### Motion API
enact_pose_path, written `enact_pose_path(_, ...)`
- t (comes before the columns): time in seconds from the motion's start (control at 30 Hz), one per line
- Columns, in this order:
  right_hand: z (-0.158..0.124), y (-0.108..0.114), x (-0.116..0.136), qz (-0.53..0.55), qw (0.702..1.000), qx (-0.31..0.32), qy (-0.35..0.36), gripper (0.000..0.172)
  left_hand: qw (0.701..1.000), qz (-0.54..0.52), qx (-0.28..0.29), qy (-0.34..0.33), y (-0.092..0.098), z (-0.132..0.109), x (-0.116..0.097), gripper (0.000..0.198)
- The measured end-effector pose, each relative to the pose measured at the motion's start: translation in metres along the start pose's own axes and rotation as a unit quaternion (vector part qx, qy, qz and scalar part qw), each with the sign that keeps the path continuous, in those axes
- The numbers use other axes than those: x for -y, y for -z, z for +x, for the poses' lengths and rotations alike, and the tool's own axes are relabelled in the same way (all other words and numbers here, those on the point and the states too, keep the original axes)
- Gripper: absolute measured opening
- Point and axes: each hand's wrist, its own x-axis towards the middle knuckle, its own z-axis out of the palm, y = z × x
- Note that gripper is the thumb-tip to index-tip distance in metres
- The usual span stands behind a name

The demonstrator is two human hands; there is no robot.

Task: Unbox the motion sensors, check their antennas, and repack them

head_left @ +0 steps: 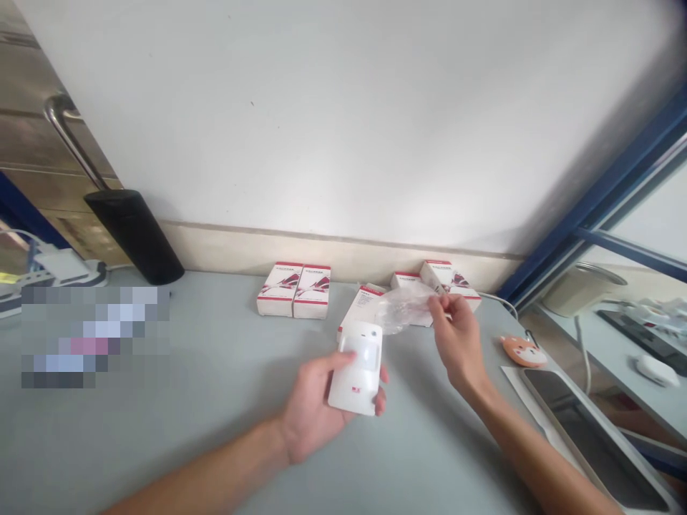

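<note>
From the head cam: my left hand point(311, 408) has a white motion sensor point(358, 386) sitting in the palm, held just above the table point(215, 436) near the middle. Its thumb lies across the lens and the fingers curl round the back, with the tips poking out on the right edge. The right hand point(456, 343) is up beside it, with the fingers point(443, 304) pinched together on a clear plastic bag point(401, 307). Behind them, along the far edge, are white-and-red boxes point(279, 290), one point(357, 311) tipped just behind the sensor. There's a small red mark on the sensor, but the print on it and the boxes is too small to read. A fox keyring point(523, 350) lies to the right.
</note>
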Motion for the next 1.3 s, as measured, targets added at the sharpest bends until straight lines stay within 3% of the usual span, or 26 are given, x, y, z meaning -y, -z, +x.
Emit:
enact_pose_path(0.07,-0.002,0.0,0.001,-0.005,0.999,0.02,-0.033,0.042,1.0,-0.019,0.001,-0.008,-0.002,0.001,-0.005,0.044)
enact_pose_path(0.2,-0.001,0.002,0.009,0.129,0.985,0.061,-0.101,0.044,0.998,-0.05,-0.006,-0.027,-0.002,0.003,-0.02,0.052)
enact_pose_path(0.27,0.0,0.003,0.012,0.157,0.98,0.075,-0.099,0.041,0.997,-0.066,-0.022,-0.042,-0.001,0.003,-0.026,0.047)
enact_pose_path(0.37,-0.002,0.005,0.012,0.099,0.986,0.112,-0.076,0.047,0.995,-0.078,-0.031,-0.06,0.002,0.003,-0.03,0.041)
enact_pose_path(0.5,-0.005,0.006,0.008,-0.052,0.99,0.128,0.025,0.069,0.996,-0.052,-0.008,-0.071,0.004,0.004,-0.028,0.042)
enact_pose_path(0.63,-0.014,0.007,0.014,-0.119,0.974,0.071,0.18,0.05,0.997,-0.022,-0.005,-0.069,0.004,0.004,-0.023,0.045)
enact_pose_path(0.73,-0.025,0.006,0.024,-0.106,0.965,0.088,0.224,0.032,0.998,0.007,0.008,-0.058,0.002,0.002,-0.019,0.046)
enact_pose_path(0.8,-0.033,0.006,0.03,-0.075,0.967,0.149,0.192,0.024,0.998,0.028,0.016,-0.05,0.0,0.0,-0.017,0.046)
enact_pose_path(0.9,-0.041,0.003,0.034,-0.009,0.967,0.249,0.052,0.031,0.998,0.05,0.03,-0.03,-0.003,-0.002,-0.012,0.05)
enact_pose_path(1.0,-0.042,0.002,0.035,0.025,0.949,0.302,-0.086,0.042,0.995,0.085,0.059,-0.003,-0.003,-0.003,-0.007,0.054)
enact_pose_path(1.1,-0.037,0.003,0.035,0.029,0.926,0.346,-0.145,0.041,0.991,0.112,0.067,0.001,0.0,-0.001,-0.003,0.05)
enact_pose_path(1.2,-0.029,0.006,0.035,0.05,0.929,0.33,-0.159,0.044,0.988,0.137,0.066,-0.002,0.004,0.002,-0.002,0.049)
enact_pose_path(1.3,-0.012,0.013,0.035,0.072,0.959,0.231,-0.147,0.047,0.981,0.176,0.083,0.013,0.01,0.006,-0.005,0.048)
